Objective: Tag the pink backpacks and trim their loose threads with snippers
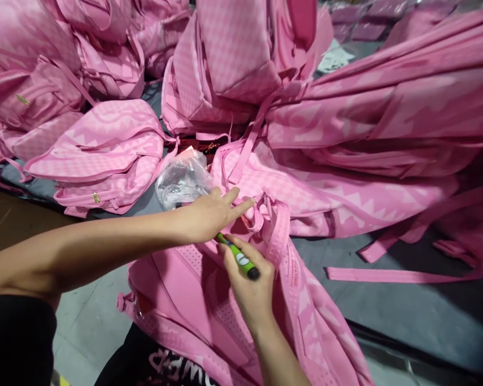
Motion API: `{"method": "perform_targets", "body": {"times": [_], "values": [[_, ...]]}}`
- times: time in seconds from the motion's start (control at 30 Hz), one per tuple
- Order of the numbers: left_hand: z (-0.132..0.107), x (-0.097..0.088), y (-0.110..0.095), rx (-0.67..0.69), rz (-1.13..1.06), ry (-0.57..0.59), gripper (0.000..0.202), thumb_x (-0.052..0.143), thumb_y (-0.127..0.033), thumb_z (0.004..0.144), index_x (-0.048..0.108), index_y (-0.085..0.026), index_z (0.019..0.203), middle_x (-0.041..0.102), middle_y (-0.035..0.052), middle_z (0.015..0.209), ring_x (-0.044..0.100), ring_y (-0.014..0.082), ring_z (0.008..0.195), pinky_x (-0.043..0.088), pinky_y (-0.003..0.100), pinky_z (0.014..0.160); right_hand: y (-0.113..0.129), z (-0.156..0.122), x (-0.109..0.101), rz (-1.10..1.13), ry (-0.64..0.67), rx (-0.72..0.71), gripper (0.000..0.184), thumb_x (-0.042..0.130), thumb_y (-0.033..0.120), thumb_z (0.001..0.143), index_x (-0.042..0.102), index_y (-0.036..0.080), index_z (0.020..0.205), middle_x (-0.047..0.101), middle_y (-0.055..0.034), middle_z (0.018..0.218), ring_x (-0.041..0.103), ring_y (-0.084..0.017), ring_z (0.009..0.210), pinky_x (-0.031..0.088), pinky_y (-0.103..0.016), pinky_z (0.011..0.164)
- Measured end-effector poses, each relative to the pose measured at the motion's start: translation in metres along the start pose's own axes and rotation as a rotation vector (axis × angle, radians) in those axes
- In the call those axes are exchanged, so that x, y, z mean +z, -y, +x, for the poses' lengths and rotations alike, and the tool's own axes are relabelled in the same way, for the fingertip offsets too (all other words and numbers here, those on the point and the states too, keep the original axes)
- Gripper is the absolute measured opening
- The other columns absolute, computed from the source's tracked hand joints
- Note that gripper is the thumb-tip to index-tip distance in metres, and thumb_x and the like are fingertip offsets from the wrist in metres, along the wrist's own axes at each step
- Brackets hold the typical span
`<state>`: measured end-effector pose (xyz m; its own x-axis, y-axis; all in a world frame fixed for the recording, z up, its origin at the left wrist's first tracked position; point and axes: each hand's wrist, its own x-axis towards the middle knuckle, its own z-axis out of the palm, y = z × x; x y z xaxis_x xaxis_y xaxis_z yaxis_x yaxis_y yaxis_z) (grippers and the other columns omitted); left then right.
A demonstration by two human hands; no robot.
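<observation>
Single head-worn view, forward and down; close over the left hand [211, 215], right hand [250, 292] and pink backpack [181, 281]

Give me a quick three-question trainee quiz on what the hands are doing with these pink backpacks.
1. True or false: the right hand holds a green pen.
2. Pick one: the left hand lies with its fingers stretched out on A) the nearest pink backpack, B) a cardboard box, C) a pair of scissors.
3. Fill in: the crumpled clear bag just beyond the left hand is made of ___.

Key: 1 true; 2 A; 3 plastic.
</observation>
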<state>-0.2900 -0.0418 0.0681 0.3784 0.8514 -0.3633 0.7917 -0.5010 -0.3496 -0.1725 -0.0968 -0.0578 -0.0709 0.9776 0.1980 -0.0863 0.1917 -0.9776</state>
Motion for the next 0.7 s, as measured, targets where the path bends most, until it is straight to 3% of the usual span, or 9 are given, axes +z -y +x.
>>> {"method": "perform_targets", "body": {"times": [0.2, 0.3, 0.37, 0.4, 0.53, 0.57, 0.6, 0.67, 0.7], "values": [[-0.013, 0.006, -0.006, -0.065, 0.021, -0.029, 0.085, 0.056, -0.008, 0.084, 0.015, -0.019, 0.157, 0.039, 0.0227, 0.147, 0.056, 0.0341, 0.114, 0.054, 0.035, 0.078, -0.001, -0.002, 0.011, 0.049, 0.124, 0.003, 0.023, 0.070, 0.032, 0.084, 0.076, 0.021, 0.102, 0.077, -0.0072, 0.099, 0.072, -0.022, 0.087, 0.058, -0.037, 0.082], [-0.043, 0.014, -0.006, -0.134, 0.013, 0.006, 0.084, 0.055, -0.006, 0.082, 0.017, -0.018, 0.157, 0.044, 0.0227, 0.142, 0.056, 0.0334, 0.114, 0.054, 0.038, 0.084, 0.018, -0.017, 0.009, 0.083, 0.256, 0.000, 0.019, 0.071, 0.030, 0.082, 0.077, 0.021, 0.098, 0.077, -0.0074, 0.097, 0.073, -0.023, 0.086, 0.059, -0.036, 0.079], [-0.073, 0.022, -0.005, -0.195, -0.012, 0.013, 0.086, 0.052, -0.003, 0.081, 0.015, -0.019, 0.157, 0.041, 0.0231, 0.146, 0.055, 0.0329, 0.115, 0.055, 0.038, 0.083, 0.041, -0.024, -0.003, 0.104, 0.410, -0.045, 0.014, 0.069, 0.029, 0.085, 0.077, 0.022, 0.093, 0.077, -0.0066, 0.097, 0.073, -0.023, 0.088, 0.060, -0.035, 0.079], [-0.089, 0.028, -0.004, -0.232, -0.032, 0.021, 0.090, 0.050, 0.001, 0.079, 0.013, -0.020, 0.158, 0.038, 0.0230, 0.149, 0.055, 0.0323, 0.116, 0.055, 0.037, 0.082, 0.053, -0.023, -0.012, 0.093, 0.403, -0.108, 0.012, 0.067, 0.028, 0.087, 0.076, 0.023, 0.092, 0.077, -0.0059, 0.100, 0.073, -0.022, 0.092, 0.059, -0.035, 0.082], [-0.141, 0.052, -0.001, -0.370, -0.098, 0.073, 0.111, 0.047, 0.012, 0.062, 0.005, -0.025, 0.158, 0.028, 0.0217, 0.157, 0.054, 0.0300, 0.117, 0.057, 0.033, 0.078, 0.076, 0.024, -0.034, -0.099, -0.145, -0.367, 0.017, 0.057, 0.020, 0.089, 0.071, 0.022, 0.099, 0.074, -0.0050, 0.103, 0.070, -0.020, 0.096, 0.055, -0.035, 0.087], [-0.150, 0.056, -0.001, -0.388, -0.100, 0.073, 0.115, 0.047, 0.014, 0.059, 0.003, -0.026, 0.158, 0.028, 0.0210, 0.157, 0.053, 0.0299, 0.118, 0.058, 0.032, 0.077, 0.071, 0.044, -0.031, -0.203, -0.190, -0.387, 0.019, 0.055, 0.018, 0.088, 0.069, 0.020, 0.101, 0.073, -0.0056, 0.099, 0.070, -0.020, 0.091, 0.055, -0.035, 0.084], [-0.156, 0.060, -0.001, -0.402, -0.098, 0.073, 0.117, 0.047, 0.014, 0.057, 0.003, -0.026, 0.158, 0.028, 0.0203, 0.157, 0.053, 0.0300, 0.119, 0.058, 0.031, 0.075, 0.062, 0.065, -0.023, -0.371, -0.058, -0.389, 0.021, 0.052, 0.016, 0.086, 0.069, 0.017, 0.098, 0.073, -0.0062, 0.094, 0.070, -0.020, 0.085, 0.055, -0.034, 0.080], [-0.163, 0.065, -0.001, -0.434, -0.083, 0.079, 0.116, 0.045, 0.015, 0.057, 0.005, -0.026, 0.158, 0.031, 0.0189, 0.157, 0.053, 0.0296, 0.120, 0.059, 0.029, 0.075, 0.038, 0.102, 0.004, -0.828, 0.508, -0.242, 0.026, 0.046, 0.011, 0.084, 0.070, 0.013, 0.095, 0.071, -0.0030, 0.073, 0.067, -0.017, 0.069, 0.053, -0.027, 0.066], [-0.166, 0.066, -0.001, -0.453, -0.075, 0.080, 0.113, 0.043, 0.016, 0.059, 0.008, -0.027, 0.158, 0.032, 0.0180, 0.157, 0.053, 0.0291, 0.120, 0.060, 0.029, 0.075, 0.026, 0.116, 0.021, -0.890, 0.634, -0.229, 0.022, 0.052, 0.012, 0.082, 0.071, 0.014, 0.092, 0.069, -0.0009, 0.067, 0.066, -0.016, 0.064, 0.051, -0.025, 0.061]]}}
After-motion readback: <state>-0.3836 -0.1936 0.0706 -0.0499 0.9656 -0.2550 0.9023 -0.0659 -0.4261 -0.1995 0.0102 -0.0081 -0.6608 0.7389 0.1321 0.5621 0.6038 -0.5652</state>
